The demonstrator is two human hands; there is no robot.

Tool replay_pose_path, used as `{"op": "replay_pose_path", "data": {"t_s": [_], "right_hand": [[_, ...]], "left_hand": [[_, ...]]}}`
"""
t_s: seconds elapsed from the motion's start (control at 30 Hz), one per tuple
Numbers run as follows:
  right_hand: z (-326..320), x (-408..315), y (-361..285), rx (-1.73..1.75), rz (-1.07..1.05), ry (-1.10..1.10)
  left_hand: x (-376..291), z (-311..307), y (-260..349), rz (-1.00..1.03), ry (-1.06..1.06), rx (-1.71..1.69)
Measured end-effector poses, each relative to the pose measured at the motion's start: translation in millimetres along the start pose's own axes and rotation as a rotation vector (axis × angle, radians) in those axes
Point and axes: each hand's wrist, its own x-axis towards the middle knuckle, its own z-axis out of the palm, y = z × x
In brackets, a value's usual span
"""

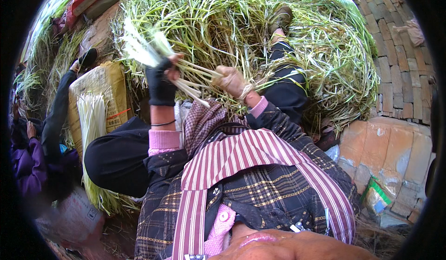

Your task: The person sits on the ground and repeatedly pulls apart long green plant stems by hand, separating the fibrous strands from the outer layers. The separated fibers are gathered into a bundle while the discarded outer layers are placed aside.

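My left hand [163,77], in a black fingerless glove, grips a bunch of pale stalks [137,47]. The white ends at the upper left are blurred, and several stalk ends stick out below the fingers. To its right, my right hand [229,80] is closed around a few thin stalks that stretch between the two hands. It seems to wear a thin glove, with a band at the wrist. Both hands are above my lap, in front of a large heap of green and yellowed leafy stalks [216,26].
Left of my bent knee, a neat bundle of white stalks [92,110] leans across a yellow printed sack [113,79]. Another person in a purple sleeve [33,162] sits at the far left. Brick paving [400,61] and a green-edged packet [378,195] are on the right.
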Motion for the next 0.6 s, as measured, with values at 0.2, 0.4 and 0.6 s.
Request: {"op": "replay_pose_path", "data": {"t_s": [0.2, 0.4, 0.6], "right_hand": [[-154.2, -27.6, 107.4, -0.457, 0.241, 0.384], [-254.4, -48.4, 51.9, -0.937, 0.756, 0.442], [-47.6, -15.3, -57.6, 0.086, 0.027, -0.065]], "left_hand": [[12.7, -38.6, 33.7, 0.187, -0.04, -0.265], [15.4, -31.7, 21.3, 0.161, 0.049, -0.219], [16.9, -8.7, 0.9, 0.025, -0.035, -0.133]]}}
